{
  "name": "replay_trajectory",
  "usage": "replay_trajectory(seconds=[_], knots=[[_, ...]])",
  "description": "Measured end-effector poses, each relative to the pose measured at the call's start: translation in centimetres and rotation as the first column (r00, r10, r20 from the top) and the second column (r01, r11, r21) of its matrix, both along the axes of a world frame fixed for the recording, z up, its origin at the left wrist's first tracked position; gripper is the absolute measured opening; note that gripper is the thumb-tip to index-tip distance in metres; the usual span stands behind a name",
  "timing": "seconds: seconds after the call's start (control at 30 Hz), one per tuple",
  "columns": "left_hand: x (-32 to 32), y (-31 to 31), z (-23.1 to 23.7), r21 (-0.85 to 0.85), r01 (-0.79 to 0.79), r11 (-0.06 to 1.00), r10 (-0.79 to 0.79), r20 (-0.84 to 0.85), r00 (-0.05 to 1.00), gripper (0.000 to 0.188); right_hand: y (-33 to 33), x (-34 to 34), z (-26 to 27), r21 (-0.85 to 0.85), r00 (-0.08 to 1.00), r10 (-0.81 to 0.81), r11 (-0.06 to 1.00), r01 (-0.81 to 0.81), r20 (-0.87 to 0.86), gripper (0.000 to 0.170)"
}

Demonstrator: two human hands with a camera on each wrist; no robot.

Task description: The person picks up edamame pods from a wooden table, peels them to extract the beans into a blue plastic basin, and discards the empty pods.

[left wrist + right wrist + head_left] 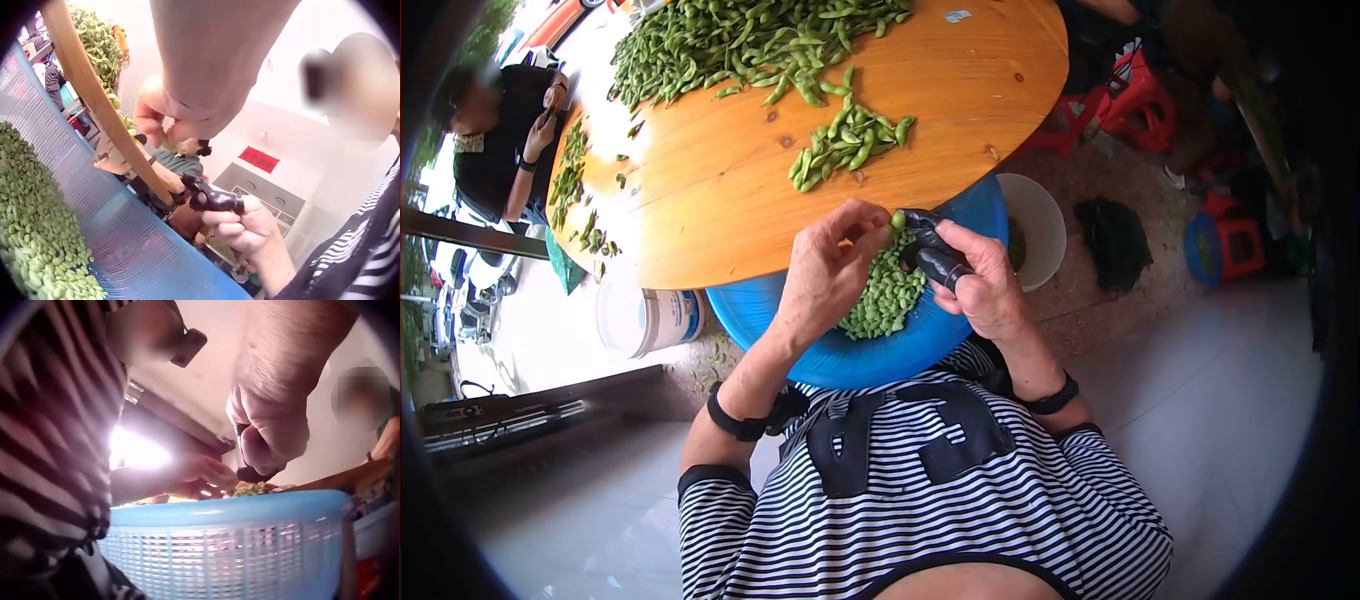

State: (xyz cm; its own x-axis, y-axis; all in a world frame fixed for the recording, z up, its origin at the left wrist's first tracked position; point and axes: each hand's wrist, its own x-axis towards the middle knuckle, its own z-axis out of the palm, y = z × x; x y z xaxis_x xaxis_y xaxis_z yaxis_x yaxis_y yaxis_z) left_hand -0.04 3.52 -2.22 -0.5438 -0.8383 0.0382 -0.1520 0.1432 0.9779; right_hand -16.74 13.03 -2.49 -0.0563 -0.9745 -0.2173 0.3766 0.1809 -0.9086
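Note:
Above a blue basket [800,370] of shelled green beans [880,305], both hands are close together. The left hand [825,265] pinches a green pod [898,220] between thumb and fingers; in the left wrist view part of the pod [167,139] shows at the fingertips. Black coverings [940,265] sit on the thumb and a finger of the right hand [995,290], which is bent beside the pod. In the left wrist view the right hand [240,228] has its covered digits near each other, apart from the pod. Its palm side is hidden in the right wrist view.
A wooden table [700,220] holds a large pile of pods [730,45] and a smaller pile [850,145]. White buckets [1045,230] stand beside the basket. Another person [495,150] is at the left; red stools [1140,105] stand at the right.

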Motion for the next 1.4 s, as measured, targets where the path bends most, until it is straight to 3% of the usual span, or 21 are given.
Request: replay_trajectory(seconds=[0.03,0.17,0.4,0.53,0.6,0.8,1.0,1.13,1.2,1.23,1.27,1.3,1.4], knots=[[0.4,0.4,-0.2,0.173,0.031,0.985,-0.016,-0.088,0.996,0.009,-0.2,0.3,0.0,0.002,1.0,0.008,1.0,-0.008,0.0,0.038],[1.2,1.9,-0.6,0.282,-0.035,0.959,0.043,-0.024,0.999,0.008,-0.1,0.8,0.1,-0.004,0.999,0.036,0.999,-0.036,-0.011,0.038],[0.8,2.4,-2.3,0.176,-0.07,0.982,0.1,-0.165,0.981,0.011,0.3,0.5,0.4,0.057,0.994,0.053,0.997,-0.047,-0.092,0.038],[0.8,2.5,-2.1,0.205,-0.076,0.976,0.104,-0.132,0.986,0.01,0.3,0.6,0.4,0.047,0.995,0.038,0.998,-0.033,-0.093,0.038],[0.5,2.6,-2.0,0.139,-0.12,0.983,0.142,-0.166,0.976,0.007,0.3,0.6,0.2,0.005,0.976,0.048,0.999,-0.048,-0.213,0.037],[0.1,2.8,-2.1,0.004,-0.153,0.988,0.152,-0.116,0.981,0.009,0.7,0.0,-0.3,0.056,0.991,0.065,0.997,-0.059,-0.116,0.036],[0.2,2.9,-2.0,0.018,-0.128,0.992,0.128,-0.037,0.991,0.011,0.9,0.3,0.3,0.039,0.975,0.045,0.999,-0.037,-0.217,0.037],[0.2,2.7,-2.0,0.06,-0.127,0.99,0.133,-0.101,0.986,0.006,0.9,-0.1,-0.5,-0.06,0.961,0.027,0.997,-0.045,-0.275,0.037],[0.8,2.2,-1.1,0.46,0.013,0.888,0.058,-0.139,0.989,0.006,0.6,-0.3,-0.1,0.019,0.991,0.07,0.997,-0.068,-0.116,0.034],[1.0,2.0,-1.3,0.46,0.014,0.888,0.057,-0.139,0.989,0.006,0.5,-0.8,-0.8,0.02,0.991,0.069,0.998,-0.067,-0.116,0.034],[1.2,1.7,-1.8,0.588,0.143,0.796,0.039,-0.286,0.957,0.007,0.5,-1.7,-2.0,-0.061,0.976,0.171,0.985,-0.164,0.133,0.034],[1.4,1.6,-2.3,0.677,0.284,0.679,0.048,-0.427,0.903,0.009,0.4,-2.0,-2.4,-0.163,0.888,0.28,0.958,-0.236,0.363,0.035],[1.4,1.5,-2.8,0.71,0.407,0.575,0.049,-0.527,0.849,0.01,0.4,-1.9,-2.0,-0.174,0.862,0.289,0.956,-0.236,0.416,0.032]])
